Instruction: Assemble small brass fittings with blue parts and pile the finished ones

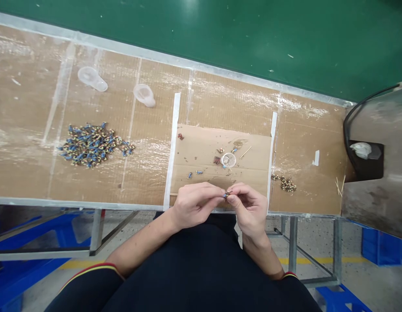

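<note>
My left hand [201, 201] and my right hand [249, 206] meet at the near edge of the cardboard mat [253, 151]. Both pinch one small blue-and-brass part [226, 195] between thumb and fingertips; its finer shape is hidden by the fingers. Just beyond them stands a small round clear cup [228, 160]. Around the cup lie a dark reddish piece [217, 160], a thin stick [245, 152] and a few loose blue pieces [189, 175]. A little reddish cluster [180, 136] sits at the mat's far left corner.
A big heap of blue-and-brass parts [93, 145] lies on the left, with two translucent plastic scoops [144, 94] behind it. To the right are a smaller pile of brass-coloured parts [287, 184], several thin sticks [340, 186] and a metal box-like housing [379, 190] with a black cable.
</note>
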The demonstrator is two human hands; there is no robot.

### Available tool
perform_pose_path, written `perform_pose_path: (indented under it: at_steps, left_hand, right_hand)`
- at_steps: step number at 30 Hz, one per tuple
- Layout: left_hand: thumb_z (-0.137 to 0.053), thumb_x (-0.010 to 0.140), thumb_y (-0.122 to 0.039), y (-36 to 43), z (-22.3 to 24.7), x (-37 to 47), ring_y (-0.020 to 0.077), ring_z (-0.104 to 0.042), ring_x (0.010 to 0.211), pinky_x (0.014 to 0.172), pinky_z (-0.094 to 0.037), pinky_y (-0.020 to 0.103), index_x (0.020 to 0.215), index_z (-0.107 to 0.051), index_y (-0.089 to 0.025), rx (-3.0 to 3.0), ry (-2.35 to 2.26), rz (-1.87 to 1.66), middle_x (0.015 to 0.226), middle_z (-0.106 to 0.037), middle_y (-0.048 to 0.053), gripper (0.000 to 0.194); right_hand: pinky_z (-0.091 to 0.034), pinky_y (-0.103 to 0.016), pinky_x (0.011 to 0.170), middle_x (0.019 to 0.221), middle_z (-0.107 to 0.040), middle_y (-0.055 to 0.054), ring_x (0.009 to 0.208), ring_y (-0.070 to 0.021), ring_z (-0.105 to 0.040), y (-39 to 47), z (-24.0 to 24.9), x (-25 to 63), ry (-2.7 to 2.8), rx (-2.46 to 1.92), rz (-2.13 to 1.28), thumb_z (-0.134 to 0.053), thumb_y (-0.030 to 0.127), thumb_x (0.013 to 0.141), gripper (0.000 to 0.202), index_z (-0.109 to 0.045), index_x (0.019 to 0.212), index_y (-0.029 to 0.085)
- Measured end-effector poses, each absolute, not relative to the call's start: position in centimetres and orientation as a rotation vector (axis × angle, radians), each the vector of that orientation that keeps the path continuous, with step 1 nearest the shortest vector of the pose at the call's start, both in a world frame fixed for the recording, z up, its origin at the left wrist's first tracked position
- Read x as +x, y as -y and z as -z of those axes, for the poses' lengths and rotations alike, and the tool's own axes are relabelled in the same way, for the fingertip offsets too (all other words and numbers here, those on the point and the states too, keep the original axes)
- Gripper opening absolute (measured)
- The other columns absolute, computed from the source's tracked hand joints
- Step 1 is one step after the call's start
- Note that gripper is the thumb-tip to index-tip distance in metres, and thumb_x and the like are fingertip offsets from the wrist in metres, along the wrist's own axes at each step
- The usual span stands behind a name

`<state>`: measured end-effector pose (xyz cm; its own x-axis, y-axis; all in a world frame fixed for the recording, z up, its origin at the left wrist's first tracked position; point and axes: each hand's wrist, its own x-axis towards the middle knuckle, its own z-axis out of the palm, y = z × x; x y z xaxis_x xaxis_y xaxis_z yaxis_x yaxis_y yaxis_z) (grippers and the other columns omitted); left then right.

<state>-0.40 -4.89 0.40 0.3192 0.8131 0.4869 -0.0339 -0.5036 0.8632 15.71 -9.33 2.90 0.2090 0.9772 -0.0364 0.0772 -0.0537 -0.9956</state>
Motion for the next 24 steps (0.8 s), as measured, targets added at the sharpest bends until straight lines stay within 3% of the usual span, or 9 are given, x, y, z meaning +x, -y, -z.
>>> perform_pose_path:
  at_steps: [4, 9, 14, 24]
  left_hand:
    - [-0.075, 0.093, -0.031, 4.9, -0.4, -0.4, 0.0159, -0.079, 0.086, 0.081, -0.067, 0.025, 0.135, -0.056, -0.017, 1.590, -0.711, -1.189, 0.099, -0.080, 0.010, 0.048]
    - [-0.063, 0.100, -0.024, 4.5, -0.6, -0.4, 0.0155, -0.077, 0.084, 0.076, -0.066, 0.024, 0.105, -0.068, -0.016, 1.762, -0.728, -1.173, 0.091, -0.079, 0.009, 0.010]
    - [-0.060, 0.100, -0.016, 4.6, -0.7, -0.1, 0.0142, -0.076, 0.076, 0.069, -0.064, 0.022, 0.099, -0.068, -0.016, 1.829, -0.778, -1.235, 0.084, -0.078, 0.007, 0.008]
    - [-0.059, 0.102, -0.019, 5.4, -1.0, 0.3, 0.0130, -0.077, 0.072, 0.066, -0.063, 0.019, 0.099, -0.070, -0.016, 1.704, -0.778, -1.328, 0.083, -0.079, 0.007, 0.011]
  right_hand:
    - [-0.056, -0.023, 0.055, 0.075, -0.074, -0.003, 0.062, -0.0139, -0.068, 9.3, -2.9, 15.8, 1.077, -1.433, -1.009, -0.075, 0.028, 0.089, 0.012, -0.072, 0.080, 0.021]
    - [-0.058, -0.025, 0.059, 0.075, -0.075, -0.003, 0.067, -0.0154, -0.070, 9.2, -3.1, 15.9, 1.158, -1.424, -0.964, -0.074, 0.024, 0.089, 0.008, -0.073, 0.081, 0.021]
    - [-0.059, -0.026, 0.061, 0.076, -0.076, -0.003, 0.067, -0.0161, -0.071, 9.4, -3.2, 15.7, 1.205, -1.420, -0.918, -0.073, 0.020, 0.089, 0.007, -0.074, 0.083, 0.022]
    - [-0.060, -0.026, 0.061, 0.079, -0.079, -0.002, 0.069, -0.0163, -0.074, 9.6, -4.0, 15.0, 1.257, -1.349, -0.837, -0.073, 0.012, 0.087, 0.013, -0.077, 0.087, 0.024]
